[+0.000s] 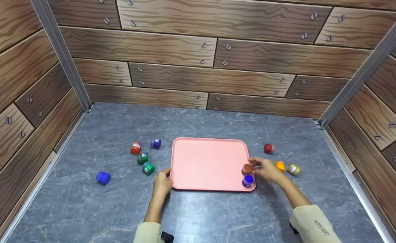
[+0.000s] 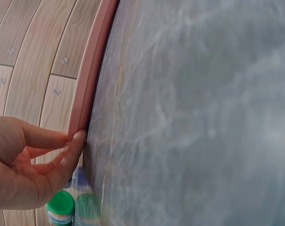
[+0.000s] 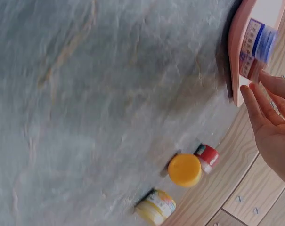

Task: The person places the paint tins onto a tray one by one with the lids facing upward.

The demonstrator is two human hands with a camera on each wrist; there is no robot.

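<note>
A pink tray (image 1: 204, 162) lies flat on the grey marbled surface. My left hand (image 1: 162, 184) pinches its left rim between thumb and fingers, as the left wrist view shows up close. On the tray's right end stand a brown paint jar (image 1: 247, 169) and, nearer me, a blue-purple paint jar (image 1: 248, 181). My right hand (image 1: 267, 169) reaches over the right rim beside the brown jar. In the right wrist view its fingers (image 3: 257, 106) are spread apart, with the thumb tip right at that jar.
Left of the tray lie a blue jar (image 1: 103, 178), an orange-red jar (image 1: 135, 147), a purple jar (image 1: 156, 143) and two green jars (image 1: 148, 168). Red (image 1: 269, 148), orange-yellow (image 1: 280, 166) and yellow (image 1: 293, 169) jars lie to the right. Wood-patterned walls (image 1: 184, 72) enclose the surface.
</note>
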